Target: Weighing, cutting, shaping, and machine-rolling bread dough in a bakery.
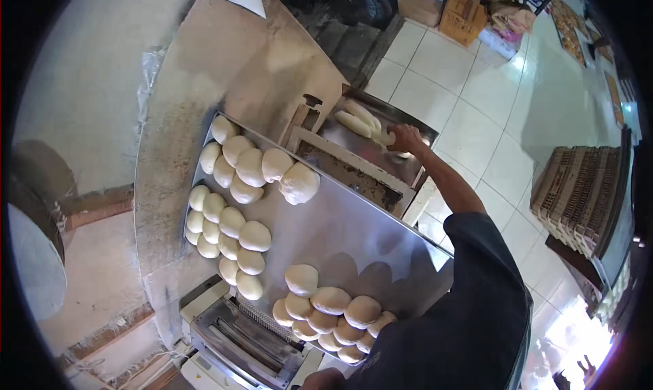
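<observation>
My right hand (pixel 407 140) reaches out over a metal tray (pixel 423 128) on the far side of the work surface. Its fingers are closed round the end of a pale dough roll (pixel 383 138). Several more dough rolls (pixel 354 124) lie together in that tray, left of the hand. At the bottom edge, close to the roller machine (pixel 238 346), only a bit of my left hand (pixel 324 380) shows, and its fingers are hidden. Round dough balls (pixel 249 166) sit in groups on the steel table (pixel 320 230), along its left and near sides.
A light-framed trough (pixel 354 169) with a dark knob (pixel 312 100) adjoins the table's far edge. Cardboard boxes (pixel 464 12) stand on the tiled floor (pixel 469 108). Stacked brown crates (pixel 578 193) are at the right. A brown board surface (pixel 183 84) extends left.
</observation>
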`<state>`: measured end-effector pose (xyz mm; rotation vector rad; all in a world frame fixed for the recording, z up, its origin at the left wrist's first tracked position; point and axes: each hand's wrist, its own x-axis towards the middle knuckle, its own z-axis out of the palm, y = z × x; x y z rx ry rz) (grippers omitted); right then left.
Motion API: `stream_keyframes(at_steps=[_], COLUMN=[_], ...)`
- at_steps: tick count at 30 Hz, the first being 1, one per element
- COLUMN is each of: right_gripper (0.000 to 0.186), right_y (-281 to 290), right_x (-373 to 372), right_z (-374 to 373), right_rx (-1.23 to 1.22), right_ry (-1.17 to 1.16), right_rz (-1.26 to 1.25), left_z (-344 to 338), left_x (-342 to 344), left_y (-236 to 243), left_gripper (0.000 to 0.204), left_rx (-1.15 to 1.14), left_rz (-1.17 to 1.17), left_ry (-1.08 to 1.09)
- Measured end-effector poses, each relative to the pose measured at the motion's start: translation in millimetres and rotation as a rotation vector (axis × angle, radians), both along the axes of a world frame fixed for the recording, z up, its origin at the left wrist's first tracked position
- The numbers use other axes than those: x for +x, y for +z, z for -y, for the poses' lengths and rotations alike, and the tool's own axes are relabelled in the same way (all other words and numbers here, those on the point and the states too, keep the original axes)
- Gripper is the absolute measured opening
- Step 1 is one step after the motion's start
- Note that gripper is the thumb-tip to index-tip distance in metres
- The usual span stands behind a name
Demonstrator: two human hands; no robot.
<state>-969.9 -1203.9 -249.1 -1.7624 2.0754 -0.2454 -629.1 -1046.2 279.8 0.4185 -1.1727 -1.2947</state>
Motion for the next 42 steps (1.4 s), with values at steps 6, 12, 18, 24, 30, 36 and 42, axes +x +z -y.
stream_keyframes(at_steps=[6, 12, 18, 24, 30, 36, 42], right_gripper=[0.06, 0.07, 0.082, 0.033, 0.057, 0.075, 0.07], right_y=[274.6, 389.8, 368.7, 256.6, -6.7, -48.2, -31.8], right_x=[13.6, 72.2, 120.0, 59.8, 29.1, 80.1, 133.2], right_z=[-39.4, -133.0, -221.6, -133.5, 35.1, 108.9, 138.5], right_rx=[-0.102, -0.213, 0.054, -0.133, 0.295, 0.264, 0.174], right_ry=[-0.354, -0.579, -0.69, -0.673, -0.741, -0.866, -1.095], right_rz=[0.395, 1.122, 0.553, 0.947, 1.305, 0.141, 0.055], left_z=[-35.2, -43.5, -58.6, -34.3, 3.4, 41.7, 57.4], left_x=[12.9, 34.5, 48.1, 57.4, 43.7, 35.0, 24.6], left_y=[17.1, 9.1, 15.1, 7.6, 8.7, -10.2, -16.4], left_gripper=[0.013, 0.021, 0.025, 0.027, 0.026, 0.025, 0.025], left_rx=[-0.236, -0.684, -0.709, -0.761, -0.726, -0.607, -0.439], left_rz=[0.061, 0.218, 0.403, 0.607, 0.564, 0.593, 0.577], left_ry=[0.356, 0.913, 0.829, 0.779, 0.698, 0.655, 0.597])
